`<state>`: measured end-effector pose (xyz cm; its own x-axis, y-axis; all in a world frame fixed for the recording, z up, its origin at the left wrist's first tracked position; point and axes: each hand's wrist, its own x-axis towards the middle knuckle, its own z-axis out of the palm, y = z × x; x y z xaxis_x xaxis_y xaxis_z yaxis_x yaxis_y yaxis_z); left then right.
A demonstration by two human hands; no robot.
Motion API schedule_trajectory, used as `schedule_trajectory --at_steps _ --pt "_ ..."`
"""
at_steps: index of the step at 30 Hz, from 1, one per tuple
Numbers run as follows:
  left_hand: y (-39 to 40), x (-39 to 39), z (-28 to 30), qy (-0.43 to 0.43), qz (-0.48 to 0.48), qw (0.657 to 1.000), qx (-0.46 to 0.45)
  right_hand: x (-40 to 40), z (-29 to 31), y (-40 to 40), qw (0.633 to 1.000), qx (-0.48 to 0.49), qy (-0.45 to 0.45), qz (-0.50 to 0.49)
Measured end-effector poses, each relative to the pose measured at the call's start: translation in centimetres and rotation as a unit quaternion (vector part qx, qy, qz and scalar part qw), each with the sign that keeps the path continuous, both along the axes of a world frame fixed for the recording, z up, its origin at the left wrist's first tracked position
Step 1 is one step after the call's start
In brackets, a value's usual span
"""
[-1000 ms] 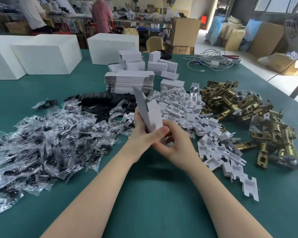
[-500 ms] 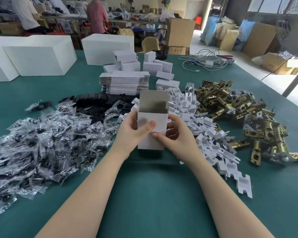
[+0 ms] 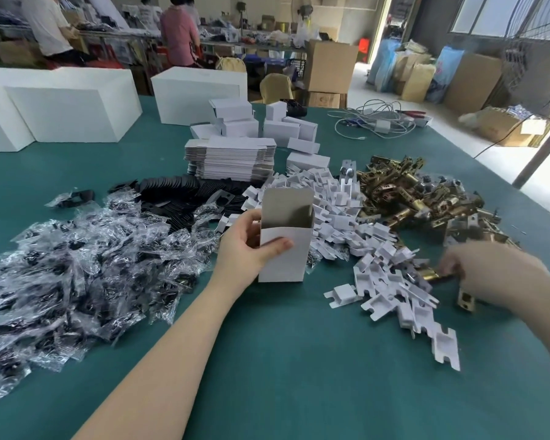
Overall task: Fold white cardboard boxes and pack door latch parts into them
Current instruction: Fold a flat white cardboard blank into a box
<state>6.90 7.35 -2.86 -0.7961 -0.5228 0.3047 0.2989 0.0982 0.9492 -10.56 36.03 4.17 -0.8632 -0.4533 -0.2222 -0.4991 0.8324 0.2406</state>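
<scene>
From the head view, we see the left hand (image 3: 251, 246) gripping a white box (image 3: 283, 246), thumb across its front; the box stands upright on the green table (image 3: 299, 360) with its top flap open. The right hand (image 3: 489, 271), blurred, is on a brass latch (image 3: 431, 276) beside the white inserts (image 3: 388, 281); its grasp we cannot tell.

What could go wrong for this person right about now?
The open box stands tall with only the left hand gripping it, so it might tip. The right hand is blurred at the brass latches, and a latch could snag the white inserts and scatter them.
</scene>
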Motion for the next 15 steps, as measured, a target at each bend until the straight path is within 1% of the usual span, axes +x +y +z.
schedule_trajectory --at_steps 1,2,5,8,11,15 --pt "0.0 0.0 0.0 0.001 0.0 1.0 -0.001 0.0 -0.4 1.2 0.998 0.062 -0.018 0.003" --pt "0.0 0.0 0.0 0.002 0.001 1.0 0.0 -0.1 -0.9 2.1 0.995 0.095 -0.017 0.014" --pt "0.1 0.0 0.0 0.004 -0.002 1.0 0.006 -0.3 -2.5 4.1 0.992 0.097 0.037 0.073" --pt "0.1 0.0 0.0 0.007 -0.005 1.0 0.013 -0.4 -3.4 5.4 0.986 0.108 0.073 0.106" --pt "0.0 -0.1 0.0 0.01 -0.009 1.0 0.017 -0.6 -3.6 5.8 0.969 0.144 0.125 0.154" --pt "0.2 0.0 -0.1 0.01 -0.003 1.0 0.016 -1.4 -3.5 6.1 0.964 0.136 0.148 0.175"
